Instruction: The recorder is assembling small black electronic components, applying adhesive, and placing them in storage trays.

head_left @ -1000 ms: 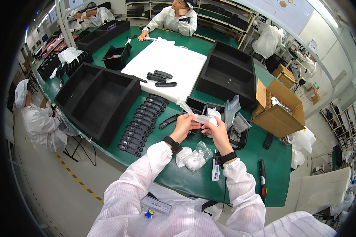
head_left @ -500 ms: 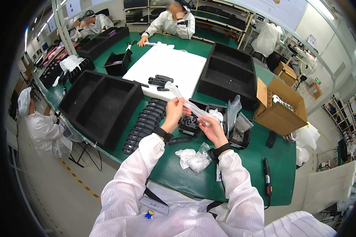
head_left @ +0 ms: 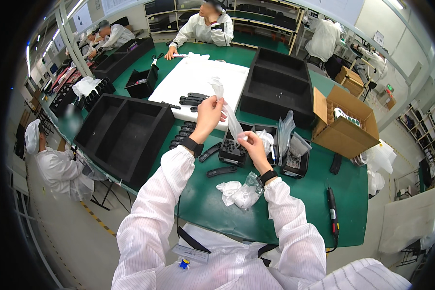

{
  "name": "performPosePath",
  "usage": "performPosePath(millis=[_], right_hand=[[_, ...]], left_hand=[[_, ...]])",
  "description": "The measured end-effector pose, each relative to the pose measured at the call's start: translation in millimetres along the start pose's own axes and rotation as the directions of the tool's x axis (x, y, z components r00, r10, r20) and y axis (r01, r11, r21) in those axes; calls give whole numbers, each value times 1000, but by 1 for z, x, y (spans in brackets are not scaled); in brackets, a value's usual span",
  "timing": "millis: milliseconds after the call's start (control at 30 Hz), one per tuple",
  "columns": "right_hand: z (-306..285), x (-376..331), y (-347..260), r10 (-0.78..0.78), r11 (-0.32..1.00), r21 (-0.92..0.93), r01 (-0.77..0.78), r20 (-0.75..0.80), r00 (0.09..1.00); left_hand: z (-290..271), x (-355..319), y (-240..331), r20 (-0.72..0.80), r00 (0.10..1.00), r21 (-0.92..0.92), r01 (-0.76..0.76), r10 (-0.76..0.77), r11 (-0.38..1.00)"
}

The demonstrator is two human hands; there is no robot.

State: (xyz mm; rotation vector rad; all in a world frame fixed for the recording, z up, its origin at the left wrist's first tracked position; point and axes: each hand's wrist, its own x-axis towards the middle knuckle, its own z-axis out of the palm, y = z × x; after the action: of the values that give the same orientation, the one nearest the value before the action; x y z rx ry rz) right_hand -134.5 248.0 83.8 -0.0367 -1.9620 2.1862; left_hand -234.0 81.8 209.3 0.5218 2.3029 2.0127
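- The clear plastic bag (head_left: 228, 113) stretched between the two hands is see-through and thin; whether anything sits inside it cannot be told.
- The left hand (head_left: 209, 113) shows its back, so its fingertips on the bag are hidden.
- The right hand (head_left: 249, 145) covers part of the small black bin (head_left: 234, 150) behind it; the bin's contents are too small to make out.
- The cardboard box (head_left: 345, 130) opens away from the camera; most of its inside is hidden by its flap and wall.
- The crumpled plastic (head_left: 239, 193) near the right wrist is a blur of folds; the number of pieces is unclear.
- The person's own body is cut off by the lower edge.
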Motion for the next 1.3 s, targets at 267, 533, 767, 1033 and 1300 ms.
performPosePath(millis=[267,533,767,1033,1300], right_hand=[[5,5,-17,-457,671,-647,361,23,889],[9,21,-53,-336,768,-591,245,-46,941],[-1,28,-37,-366,785,-569,245,-107,925],[-3,23,-57,-262,882,-440,166,-167,951],[0,14,-96,-271,909,-373,187,-185,945]], left_hand=[[10,-15,12,133,989,209,-91,64,974],[18,-23,-12,306,938,184,-223,159,957],[21,-32,-68,485,854,-136,-138,187,981],[31,-40,-99,347,922,317,-290,174,903],[30,-44,-122,352,891,392,-418,286,819]])
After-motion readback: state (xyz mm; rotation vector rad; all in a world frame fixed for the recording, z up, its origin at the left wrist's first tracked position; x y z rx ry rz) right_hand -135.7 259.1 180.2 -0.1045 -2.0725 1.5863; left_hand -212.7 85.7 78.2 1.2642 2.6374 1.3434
